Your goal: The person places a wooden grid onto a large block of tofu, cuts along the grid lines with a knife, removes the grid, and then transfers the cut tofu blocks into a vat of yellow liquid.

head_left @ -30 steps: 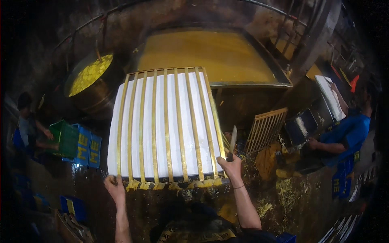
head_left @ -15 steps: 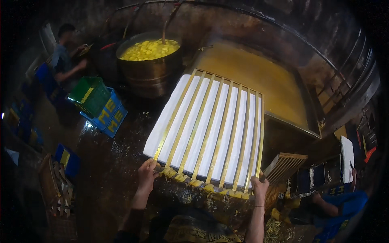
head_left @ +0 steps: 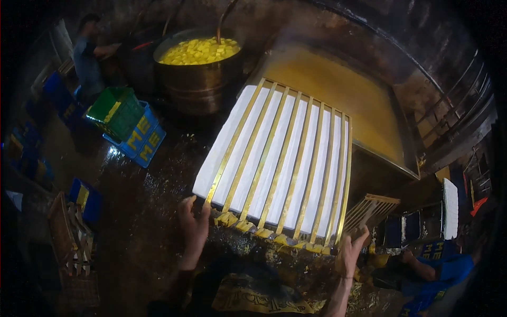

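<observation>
A slatted frame (head_left: pixel 275 153) of long yellowish bars lies over a large white slab (head_left: pixel 217 152), which shows between the bars and past their left side. My left hand (head_left: pixel 194 224) is beside the near left corner, thumb and fingers apart. At the near right corner, my right hand (head_left: pixel 351 251) has its fingers stretched out just off the outer bar, and nothing shows in its grasp. Wet yellowish cloth edging (head_left: pixel 259 231) hangs along the near side below the slab.
Beyond the slab is a wide vat (head_left: pixel 393 165) of tan liquid. A big pot (head_left: pixel 193 84) holds yellow blocks. Stacked green and blue crates (head_left: pixel 138 134) stand left. Another slatted rack (head_left: pixel 372 208) leans right, near a person in blue (head_left: pixel 451 272). Another person (head_left: pixel 88 58) stands far left.
Both hands have come off the frame's near corners, their fingers opening. The frame and slab appear slightly higher and further right in view.
</observation>
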{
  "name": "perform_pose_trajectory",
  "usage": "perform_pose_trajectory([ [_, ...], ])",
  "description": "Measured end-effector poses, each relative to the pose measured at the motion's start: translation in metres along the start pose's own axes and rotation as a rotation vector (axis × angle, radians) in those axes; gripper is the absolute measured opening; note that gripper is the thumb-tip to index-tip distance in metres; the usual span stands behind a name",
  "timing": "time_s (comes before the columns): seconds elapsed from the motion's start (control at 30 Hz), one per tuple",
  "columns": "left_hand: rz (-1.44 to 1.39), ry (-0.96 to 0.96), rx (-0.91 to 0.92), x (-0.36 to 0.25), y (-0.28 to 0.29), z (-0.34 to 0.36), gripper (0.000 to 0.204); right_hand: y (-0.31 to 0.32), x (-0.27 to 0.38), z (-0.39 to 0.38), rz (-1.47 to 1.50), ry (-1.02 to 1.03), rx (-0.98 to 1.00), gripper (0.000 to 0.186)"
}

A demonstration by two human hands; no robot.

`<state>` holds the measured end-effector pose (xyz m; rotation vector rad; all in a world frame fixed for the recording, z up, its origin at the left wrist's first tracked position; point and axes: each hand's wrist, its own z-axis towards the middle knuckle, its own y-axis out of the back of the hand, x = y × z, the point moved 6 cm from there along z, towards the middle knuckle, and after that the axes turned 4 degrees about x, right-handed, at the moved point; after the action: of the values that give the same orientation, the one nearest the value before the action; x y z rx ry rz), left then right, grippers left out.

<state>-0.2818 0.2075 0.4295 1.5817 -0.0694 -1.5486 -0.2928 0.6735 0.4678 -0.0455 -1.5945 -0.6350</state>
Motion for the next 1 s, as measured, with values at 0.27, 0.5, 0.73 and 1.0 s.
perform_pose_trajectory([
  [0.27,-0.283,-0.655,1.025,-0.135,-0.085,-0.062,0.014,-0.046,0.073,-0.073,0.126,-0.29,0.885,0.045],
  [0.5,-0.416,-0.399,1.254,-0.196,-0.175,-0.035,0.022,-0.022,0.065,-0.012,-0.169,0.072,0.468,0.024],
  [0.73,0.203,-0.903,0.558,-0.177,-0.219,0.104,0.069,-0.077,0.114,0.275,-0.261,0.571,0.076,0.02],
  [1.0,0.261,-0.834,0.583,-0.166,-0.215,0.113,0.087,-0.164,0.103,0.44,-0.654,0.634,0.224,0.022],
])
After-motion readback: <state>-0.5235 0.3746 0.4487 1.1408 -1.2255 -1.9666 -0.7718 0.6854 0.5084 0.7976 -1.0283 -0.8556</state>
